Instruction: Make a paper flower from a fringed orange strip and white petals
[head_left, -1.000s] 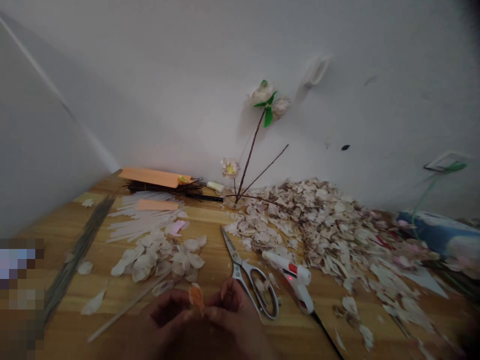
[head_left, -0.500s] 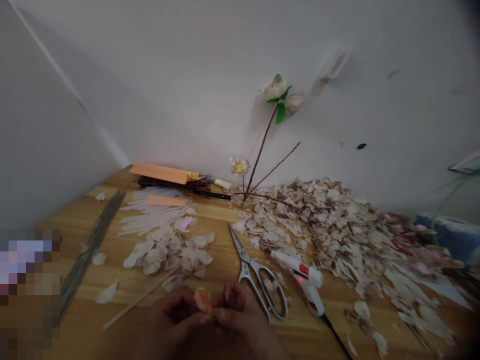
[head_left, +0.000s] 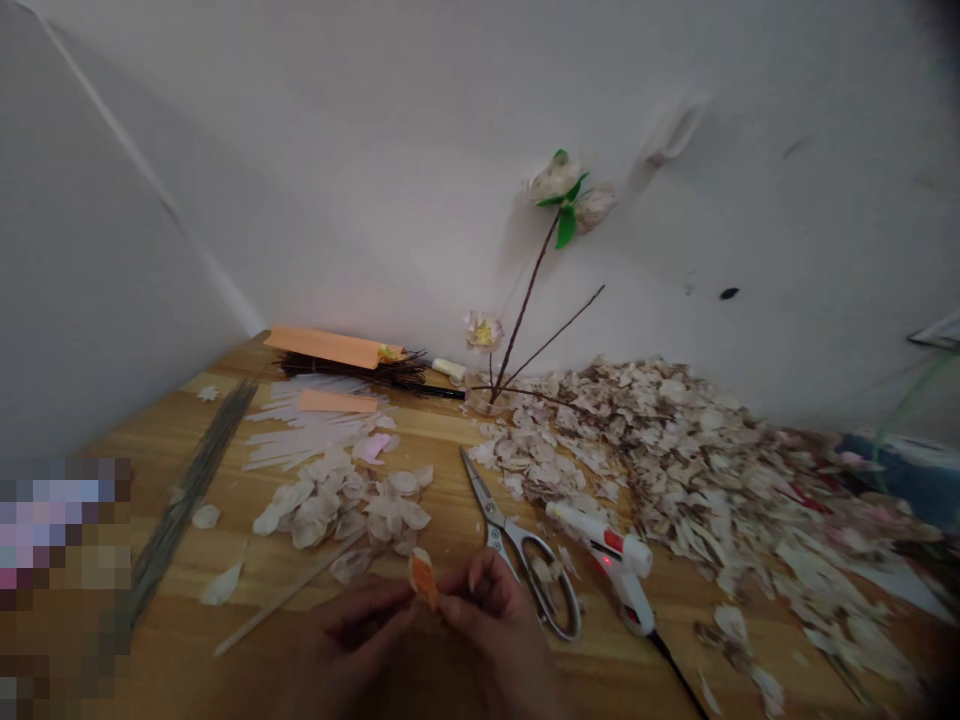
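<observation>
Low in the middle, my right hand (head_left: 487, 615) pinches a small orange paper piece with a pale petal-like edge (head_left: 423, 576). My left hand (head_left: 367, 620) has its thumb and index finger closed at the left side of the same piece. Beyond my left hand lies a cluster of pale dried petals (head_left: 315, 505). Just past my right hand are scissors with metal handles (head_left: 501, 530), their blades pointing away. To their right rests a white and red hot glue gun (head_left: 619, 565) with a lit red light and a black cord.
A large heap of dried petals (head_left: 675, 450) covers the right side. Made flowers on brown stems (head_left: 531, 290) stand by the wall. At the left lie thin wires (head_left: 195, 490), white strips (head_left: 289, 440), orange paper (head_left: 326, 345) and a thin pale stick (head_left: 281, 595).
My hands have shifted slightly right, and the orange piece is turned more upright, showing more of its orange face. The view has moved a little; the things on the table stay put.
</observation>
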